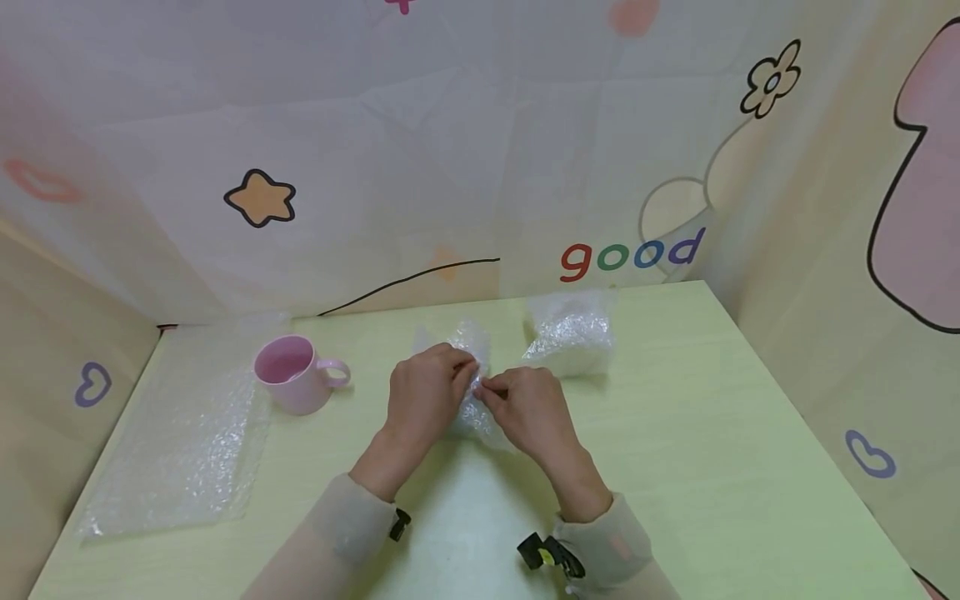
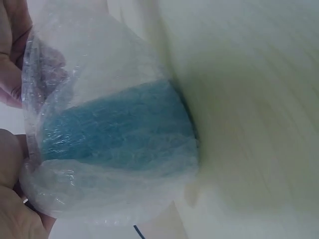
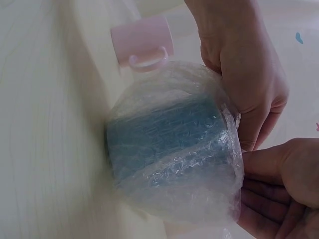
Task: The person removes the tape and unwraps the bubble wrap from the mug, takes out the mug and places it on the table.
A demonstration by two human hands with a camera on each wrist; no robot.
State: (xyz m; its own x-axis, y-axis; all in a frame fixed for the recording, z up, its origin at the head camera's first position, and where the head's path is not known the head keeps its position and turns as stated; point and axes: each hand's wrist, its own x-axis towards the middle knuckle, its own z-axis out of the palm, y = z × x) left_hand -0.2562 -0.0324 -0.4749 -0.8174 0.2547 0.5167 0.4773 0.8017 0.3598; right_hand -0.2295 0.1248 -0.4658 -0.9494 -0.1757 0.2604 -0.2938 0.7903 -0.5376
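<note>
Clear bubble wrap point(image 1: 474, 421) stands at the middle of the table, bundled around a blue object point(image 2: 119, 129) with a rounded base, seen through the layers. Its exact kind is blurred by the plastic. At the upper edge of the bundle, my left hand point(image 1: 427, 387) pinches the wrap between thumb and fingers. Close beside it, my right hand point(image 1: 532, 410) pinches the same edge, the fingertips of both hands almost meeting. In the right wrist view the bubble wrap point(image 3: 169, 149) rests on the tabletop beneath both hands.
A pink mug point(image 1: 300, 387) stands to the left, handle pointing right. Under and beyond it lies a flat bubble wrap sheet point(image 1: 180, 442). Another bubble-wrapped bundle point(image 1: 573, 337) sits at the back right. Printed curtains point(image 1: 465, 167) close off the back and sides of the table point(image 1: 712, 467).
</note>
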